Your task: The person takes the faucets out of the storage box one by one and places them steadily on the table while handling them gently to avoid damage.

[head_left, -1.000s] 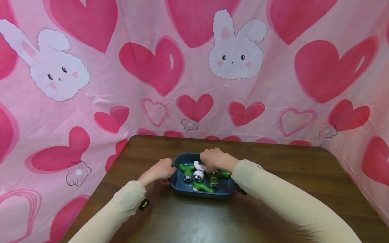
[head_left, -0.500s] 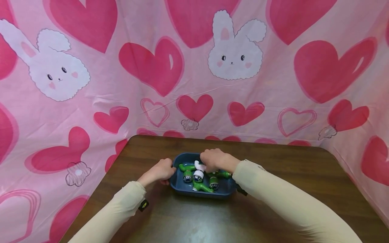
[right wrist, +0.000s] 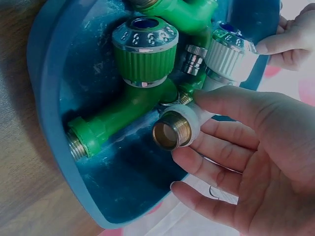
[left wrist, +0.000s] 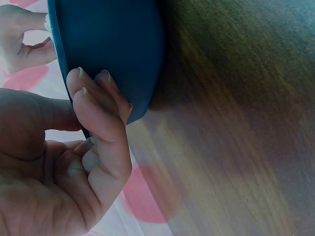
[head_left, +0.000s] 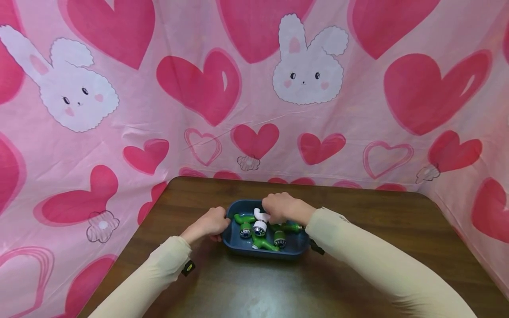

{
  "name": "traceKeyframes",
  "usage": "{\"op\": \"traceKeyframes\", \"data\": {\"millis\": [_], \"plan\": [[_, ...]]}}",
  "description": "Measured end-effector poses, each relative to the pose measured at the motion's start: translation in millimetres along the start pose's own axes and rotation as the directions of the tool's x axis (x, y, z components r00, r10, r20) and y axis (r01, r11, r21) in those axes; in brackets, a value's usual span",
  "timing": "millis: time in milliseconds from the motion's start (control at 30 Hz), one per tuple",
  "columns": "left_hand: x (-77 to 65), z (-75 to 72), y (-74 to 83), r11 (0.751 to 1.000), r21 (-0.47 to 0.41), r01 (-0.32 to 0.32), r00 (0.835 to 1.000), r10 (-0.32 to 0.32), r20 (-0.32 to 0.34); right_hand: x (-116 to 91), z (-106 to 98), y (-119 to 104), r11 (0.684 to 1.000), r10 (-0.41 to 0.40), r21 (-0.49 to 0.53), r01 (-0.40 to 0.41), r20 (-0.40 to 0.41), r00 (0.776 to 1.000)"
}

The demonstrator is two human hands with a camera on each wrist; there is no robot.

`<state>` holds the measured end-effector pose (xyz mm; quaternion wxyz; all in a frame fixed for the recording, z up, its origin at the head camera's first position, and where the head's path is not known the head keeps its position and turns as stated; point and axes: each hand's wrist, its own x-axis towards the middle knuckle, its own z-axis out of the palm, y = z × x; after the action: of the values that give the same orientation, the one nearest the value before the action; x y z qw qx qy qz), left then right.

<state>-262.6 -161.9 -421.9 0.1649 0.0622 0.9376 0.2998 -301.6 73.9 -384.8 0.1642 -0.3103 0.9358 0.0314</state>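
A dark blue plastic tray [head_left: 234, 248] on the table holds several water taps. My left hand [head_left: 214, 221] pinches the tray's left rim, thumb inside and fingers curled against the outer wall [left wrist: 113, 34]. Over the far side of the tray, my right hand [head_left: 281, 207] grips a white tap [head_left: 260, 228] by its threaded end, thumb above and fingers beneath. The right wrist view shows the white tap's brass thread [right wrist: 169, 132] and chrome-topped white knob [right wrist: 231, 56]. Beside it lies a green tap [right wrist: 145, 61] with a ribbed knob. Another green tap [head_left: 245, 229] sits at the left.
More green taps lie close by, one along the near wall [head_left: 264, 244] and one with a round knob [head_left: 280, 239]. The tray stands mid-table on brown wood [head_left: 222, 282]. A pink heart-and-bunny cloth [head_left: 350, 123] hangs behind and at both sides.
My right hand and the white tap have risen very slightly in the head view. My left hand stays at the tray's rim, and the tray keeps its place.
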Motion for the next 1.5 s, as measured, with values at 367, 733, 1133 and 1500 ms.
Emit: {"op": "traceKeyframes", "data": {"millis": [367, 733, 1133, 1500], "plan": [[18.1, 7.7, -18.3, 0.999, -0.012, -0.032, 0.999, 0.032, 0.021, -8, -7, 1, 1.000, 0.013, 0.014, -0.013, 0.000, 1.000], [21.9, 7.0, -20.0, 1.000, -0.017, 0.003, 0.999, -0.003, 0.041, -15, -7, 5, 0.999, 0.025, 0.033, -0.025, -0.022, 0.999], [1.5, 2.3, -0.6, 1.000, 0.010, 0.027, 1.000, -0.027, 0.014, -22, -8, 8, 0.997, 0.003, 0.072, 0.000, -0.040, 0.999], [0.3, 3.4, -2.2, 1.000, 0.015, 0.002, 1.000, -0.002, 0.005, -27, -9, 9, 0.997, -0.003, 0.075, 0.008, -0.065, 0.998]]}}
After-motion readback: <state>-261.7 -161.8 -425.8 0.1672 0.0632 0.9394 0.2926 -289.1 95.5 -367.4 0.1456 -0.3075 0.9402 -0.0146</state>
